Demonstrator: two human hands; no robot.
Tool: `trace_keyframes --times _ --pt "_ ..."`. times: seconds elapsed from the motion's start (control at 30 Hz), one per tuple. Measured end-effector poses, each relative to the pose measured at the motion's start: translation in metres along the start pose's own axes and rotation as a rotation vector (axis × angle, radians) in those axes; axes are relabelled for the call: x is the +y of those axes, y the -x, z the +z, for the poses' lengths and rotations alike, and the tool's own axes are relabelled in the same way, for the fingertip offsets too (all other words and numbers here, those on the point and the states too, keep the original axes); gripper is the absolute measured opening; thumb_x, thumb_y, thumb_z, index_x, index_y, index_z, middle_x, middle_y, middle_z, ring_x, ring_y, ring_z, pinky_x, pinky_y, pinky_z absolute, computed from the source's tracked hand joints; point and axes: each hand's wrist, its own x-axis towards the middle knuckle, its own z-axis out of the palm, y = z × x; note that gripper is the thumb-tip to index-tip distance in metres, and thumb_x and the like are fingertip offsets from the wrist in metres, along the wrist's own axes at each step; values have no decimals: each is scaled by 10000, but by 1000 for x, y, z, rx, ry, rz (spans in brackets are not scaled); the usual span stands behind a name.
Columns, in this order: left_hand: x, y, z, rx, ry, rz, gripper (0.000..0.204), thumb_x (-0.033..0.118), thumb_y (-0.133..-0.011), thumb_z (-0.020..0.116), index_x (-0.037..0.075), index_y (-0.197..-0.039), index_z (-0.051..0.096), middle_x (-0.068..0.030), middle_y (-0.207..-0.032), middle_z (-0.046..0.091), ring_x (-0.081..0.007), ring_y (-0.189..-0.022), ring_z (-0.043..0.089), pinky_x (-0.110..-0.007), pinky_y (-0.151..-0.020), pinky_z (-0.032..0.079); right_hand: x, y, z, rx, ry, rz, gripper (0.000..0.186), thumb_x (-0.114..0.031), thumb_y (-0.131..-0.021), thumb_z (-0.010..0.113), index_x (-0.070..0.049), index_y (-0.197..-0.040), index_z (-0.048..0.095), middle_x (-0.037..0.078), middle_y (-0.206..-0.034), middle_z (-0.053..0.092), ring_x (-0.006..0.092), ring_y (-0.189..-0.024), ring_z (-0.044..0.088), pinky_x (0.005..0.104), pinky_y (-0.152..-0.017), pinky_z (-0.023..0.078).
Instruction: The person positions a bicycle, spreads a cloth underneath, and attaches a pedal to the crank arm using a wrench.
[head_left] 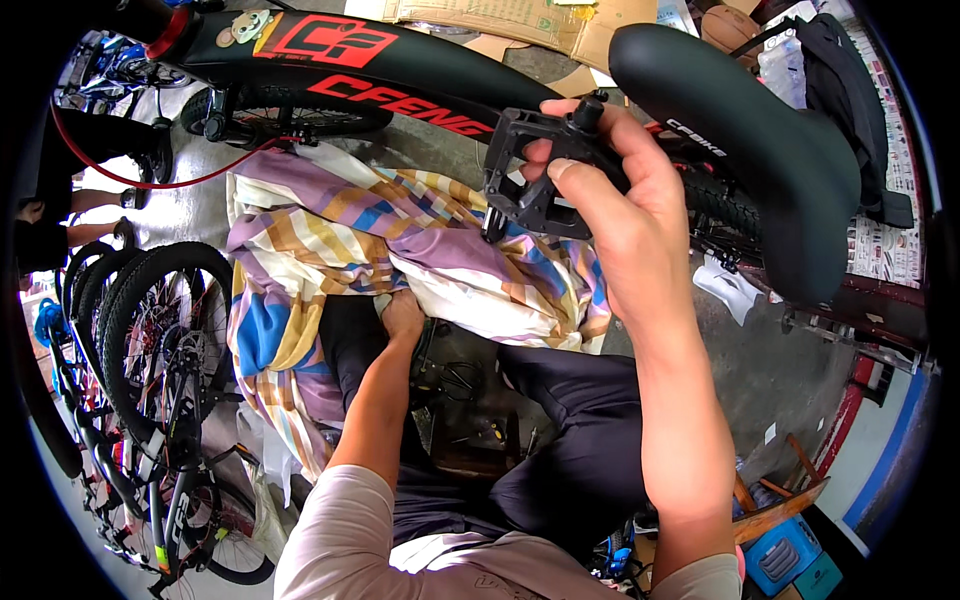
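Raised in front of me, my right hand [632, 200] grips a black bicycle pedal [512, 170] between thumb and fingers. Its open cage faces left and its axle end points up. Behind it runs a black bicycle frame [235, 40] with red lettering, and to the right is the black saddle [740, 130]. A plaid cloth [450, 240] in purple, yellow, white and blue is bunched over my knees. Low between my legs, my left hand [403, 318] reaches to the cloth's near edge. Its fingers are mostly hidden there, so any grip cannot be made out.
Several bicycles with black tyres [160, 330] stand close together at the left. Another person's legs [95, 205] show at the far left. Cardboard [530, 25] lies beyond the frame. A blue case [785, 555] sits at the lower right, and a dark tray [475, 440] lies between my legs.
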Motion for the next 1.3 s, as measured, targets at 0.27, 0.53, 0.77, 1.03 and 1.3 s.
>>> trace_keyframes --times 0.27,0.53,0.77,1.03,1.3 --pt "31 69 -98 351 447 76 205 206 -945 603 34 -1014 516 -219 -821 665 -463 -794 622 -524 -713 478 19 -9 -9 41 30 105 376 -58 -855 638 -1 -1227 629 54 -994 675 90 -861 618 261 -786 503" --pt "126 118 -303 388 1277 551 181 96 -969 580 2 -1103 503 -28 -784 574 -112 -638 527 -265 -605 448 23 -5 -20 45 -19 90 403 -43 -883 677 11 -1267 567 36 -1018 651 90 -830 621 242 -789 487" --pt "168 135 -352 -64 1259 355 167 190 -1010 563 32 -1048 600 36 -726 524 -32 -574 443 -208 -495 352 17 -4 -21 -76 -133 214 404 -67 -905 639 22 -1284 530 88 -1092 667 149 -882 673 284 -815 533" --pt "173 146 -363 -46 1286 373 234 178 -985 605 11 -1148 615 40 -708 521 -36 -591 459 -210 -506 378 9 3 -20 -139 -272 197 383 -73 -911 630 21 -1268 529 100 -1104 643 187 -928 682 320 -814 553" --pt "184 145 -391 -155 1220 348 286 162 -863 757 64 -1121 681 63 -718 547 -13 -521 411 -194 -435 290 -52 40 -1 -71 364 -156 404 -88 -838 696 -9 -1222 597 158 -1126 647 288 -1023 636 341 -920 485"
